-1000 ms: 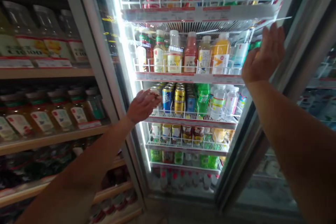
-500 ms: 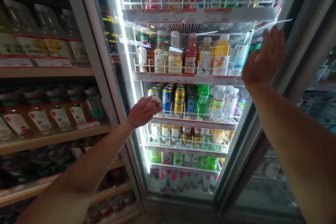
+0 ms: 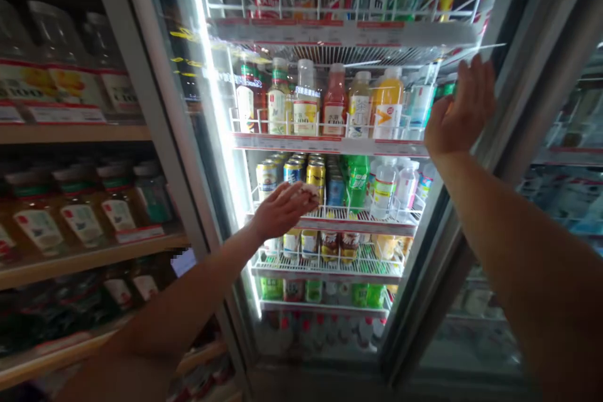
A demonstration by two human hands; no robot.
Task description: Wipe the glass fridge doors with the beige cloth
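Observation:
My left hand (image 3: 281,212) is in front of the lit cooler's middle shelf, its fingers closed over a crumpled whitish cloth or tissue (image 3: 309,190). Only the edge of that wad shows past the fingertips. Just behind it stand a gold can (image 3: 315,174) and a blue can (image 3: 293,169). Up at the right side of the cooler, my right hand (image 3: 464,110) is raised with its fingers stretched upward, holding nothing. It is nearest to the door's right frame (image 3: 511,85); whether the palm touches the glass I cannot tell. Reflected lettering shows on the glass.
The cooler's wire shelves hold juice bottles (image 3: 334,100), a green bottle (image 3: 357,182) and several cans. On the left, wooden shelves (image 3: 70,260) carry rows of bottles. Another glass-fronted cooler (image 3: 565,201) stands at the right.
My left hand has moved right across the front of the cans, with the wad still under its fingers. My right hand stays raised in much the same place; the view has shifted slightly.

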